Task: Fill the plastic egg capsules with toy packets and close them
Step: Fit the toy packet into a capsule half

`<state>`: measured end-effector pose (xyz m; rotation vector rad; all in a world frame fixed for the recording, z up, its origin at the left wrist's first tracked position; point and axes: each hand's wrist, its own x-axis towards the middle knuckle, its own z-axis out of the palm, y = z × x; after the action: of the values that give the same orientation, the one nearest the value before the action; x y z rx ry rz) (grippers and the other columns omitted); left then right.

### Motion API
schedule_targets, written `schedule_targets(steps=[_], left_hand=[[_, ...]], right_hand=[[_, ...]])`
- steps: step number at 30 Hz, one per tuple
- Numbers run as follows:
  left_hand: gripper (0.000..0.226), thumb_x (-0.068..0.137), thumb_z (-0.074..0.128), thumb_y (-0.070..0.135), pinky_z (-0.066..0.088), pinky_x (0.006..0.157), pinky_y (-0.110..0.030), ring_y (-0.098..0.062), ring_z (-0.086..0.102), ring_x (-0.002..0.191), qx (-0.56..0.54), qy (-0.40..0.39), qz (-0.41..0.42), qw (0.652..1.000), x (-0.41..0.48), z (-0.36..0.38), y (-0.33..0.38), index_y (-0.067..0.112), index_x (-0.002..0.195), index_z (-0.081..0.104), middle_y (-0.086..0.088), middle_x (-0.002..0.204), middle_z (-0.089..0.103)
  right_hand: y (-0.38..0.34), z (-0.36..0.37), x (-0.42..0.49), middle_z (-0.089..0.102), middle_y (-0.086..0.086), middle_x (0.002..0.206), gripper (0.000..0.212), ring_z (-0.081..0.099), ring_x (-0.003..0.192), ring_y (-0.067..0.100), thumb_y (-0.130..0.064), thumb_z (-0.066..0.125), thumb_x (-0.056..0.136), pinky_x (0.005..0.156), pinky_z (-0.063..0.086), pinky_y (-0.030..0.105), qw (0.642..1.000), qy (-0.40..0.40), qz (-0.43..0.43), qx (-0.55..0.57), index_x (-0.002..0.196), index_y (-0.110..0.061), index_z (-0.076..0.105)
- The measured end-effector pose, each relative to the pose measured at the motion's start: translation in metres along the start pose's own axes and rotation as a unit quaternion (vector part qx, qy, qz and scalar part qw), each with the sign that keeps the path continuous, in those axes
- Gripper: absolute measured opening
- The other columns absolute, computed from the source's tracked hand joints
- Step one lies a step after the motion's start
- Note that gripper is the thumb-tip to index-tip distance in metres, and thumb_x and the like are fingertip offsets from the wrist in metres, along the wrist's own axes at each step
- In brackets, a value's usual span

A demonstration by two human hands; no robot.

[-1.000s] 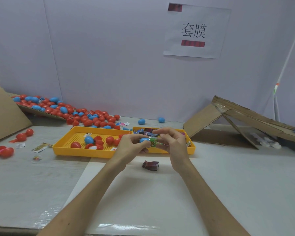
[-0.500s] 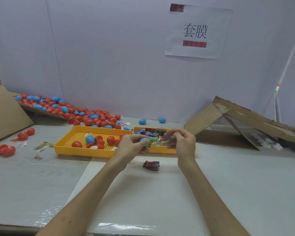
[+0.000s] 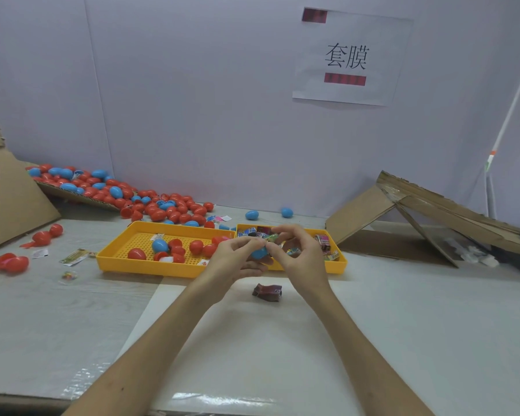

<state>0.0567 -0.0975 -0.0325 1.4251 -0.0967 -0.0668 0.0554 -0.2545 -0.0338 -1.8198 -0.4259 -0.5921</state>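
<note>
Blue egg capsule [image 3: 258,253] is gripped in the left hand [image 3: 237,261]. The right hand [image 3: 299,255], apart from it moments earlier, now pinches a green toy packet [image 3: 272,238] against its opening. Insertion appears begun; closing remains.

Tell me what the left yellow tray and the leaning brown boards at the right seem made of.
Left yellow tray: probably moulded plastic, smooth, evenly coloured, floor with a grid of holes. Brown boards: cardboard, matte, with rough torn edges.

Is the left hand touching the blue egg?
Touching. Head view: the left hand holds the blue egg in its curled fingers; the right hand pinches a green packet.
</note>
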Motion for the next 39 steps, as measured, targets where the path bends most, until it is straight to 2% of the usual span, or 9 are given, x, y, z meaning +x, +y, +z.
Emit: schedule_targets(steps=[5,9,12,17,23,29,33,36,39], left_hand=[[0.019,0.095,0.069,0.033,0.058,0.063,-0.023,-0.020,0.075,0.070,-0.008,-0.004,-0.001,1.000,0.0011,-0.0005,0.0004,0.019,0.108,0.071,-0.010,0.087,0.078],[0.022,0.096,0.068,0.032,0.059,0.064,-0.025,-0.020,0.074,0.070,-0.004,-0.011,0.000,1.000,0.0012,-0.0004,0.0000,0.015,0.109,0.071,-0.013,0.089,0.078],[0.023,0.096,0.067,0.032,0.059,0.065,-0.026,-0.021,0.074,0.071,-0.005,-0.009,-0.003,1.000,0.0014,-0.0001,-0.0001,0.015,0.111,0.070,-0.012,0.089,0.078],[0.022,0.097,0.066,0.034,0.058,0.062,-0.024,-0.018,0.074,0.068,0.002,-0.016,-0.013,1.000,0.0016,0.0011,-0.0011,0.017,0.110,0.068,-0.007,0.084,0.078],[0.022,0.098,0.065,0.036,0.058,0.062,-0.023,-0.017,0.073,0.067,0.014,-0.021,-0.006,1.000,0.0019,0.0004,-0.0021,0.017,0.109,0.068,-0.007,0.082,0.078],[0.029,0.098,0.061,0.042,0.058,0.062,-0.024,-0.017,0.071,0.066,0.025,-0.017,-0.001,1.000,0.0008,0.0012,-0.0031,0.015,0.109,0.067,-0.007,0.075,0.075],[0.034,0.098,0.058,0.048,0.054,0.058,-0.024,-0.014,0.065,0.058,0.034,-0.006,0.009,0.999,0.0022,-0.0011,-0.0042,0.017,0.108,0.067,-0.005,0.065,0.067],[0.036,0.097,0.057,0.052,0.050,0.051,-0.022,-0.010,0.057,0.051,0.027,0.007,0.010,1.000,0.0041,-0.0018,-0.0055,0.020,0.108,0.069,-0.002,0.057,0.059],[0.043,0.098,0.054,0.054,0.049,0.050,-0.022,-0.010,0.056,0.049,0.014,0.012,-0.003,1.000,0.0060,0.0000,-0.0040,0.014,0.102,0.067,-0.002,0.057,0.059]], right_hand=[[-0.0001,-0.0007,0.0008,0.066,-0.006,0.092,0.023,0.059,0.080,-0.003,-0.018,0.080,0.085,0.065,0.047,0.011,1.000,0.004,0.017,-0.002,0.105,-0.019,0.069],[-0.0013,-0.0006,0.0013,0.067,-0.003,0.102,0.022,0.062,0.082,0.002,-0.016,0.081,0.084,0.065,0.047,0.014,1.000,-0.004,0.010,-0.006,0.101,-0.017,0.068],[-0.0013,-0.0008,0.0004,0.068,-0.003,0.099,0.018,0.062,0.081,0.001,-0.014,0.081,0.083,0.066,0.047,0.012,1.000,-0.008,0.007,-0.005,0.096,-0.019,0.069],[-0.0020,-0.0019,0.0003,0.065,-0.008,0.093,0.032,0.061,0.081,0.001,-0.015,0.083,0.080,0.066,0.048,0.014,1.000,-0.001,0.015,0.005,0.106,-0.023,0.066],[-0.0021,-0.0021,0.0005,0.067,-0.008,0.088,0.031,0.063,0.080,0.003,-0.012,0.082,0.081,0.065,0.050,0.015,1.000,-0.016,0.014,0.015,0.105,-0.025,0.067],[-0.0033,-0.0046,0.0004,0.070,-0.016,0.085,0.030,0.064,0.081,0.002,-0.005,0.081,0.079,0.068,0.052,0.018,0.999,-0.027,0.009,0.018,0.094,-0.029,0.070],[-0.0058,-0.0026,-0.0006,0.073,-0.013,0.088,0.027,0.066,0.081,0.004,-0.004,0.080,0.081,0.074,0.055,0.023,0.999,-0.039,-0.003,0.034,0.089,-0.029,0.074],[-0.0062,-0.0009,-0.0013,0.074,-0.015,0.087,0.025,0.068,0.083,0.004,-0.006,0.077,0.085,0.076,0.055,0.021,0.999,-0.039,-0.012,0.025,0.086,-0.032,0.074],[-0.0055,0.0001,-0.0017,0.074,-0.017,0.085,0.028,0.068,0.082,0.005,-0.006,0.077,0.085,0.074,0.053,0.017,0.999,-0.030,-0.020,0.016,0.084,-0.034,0.073]])
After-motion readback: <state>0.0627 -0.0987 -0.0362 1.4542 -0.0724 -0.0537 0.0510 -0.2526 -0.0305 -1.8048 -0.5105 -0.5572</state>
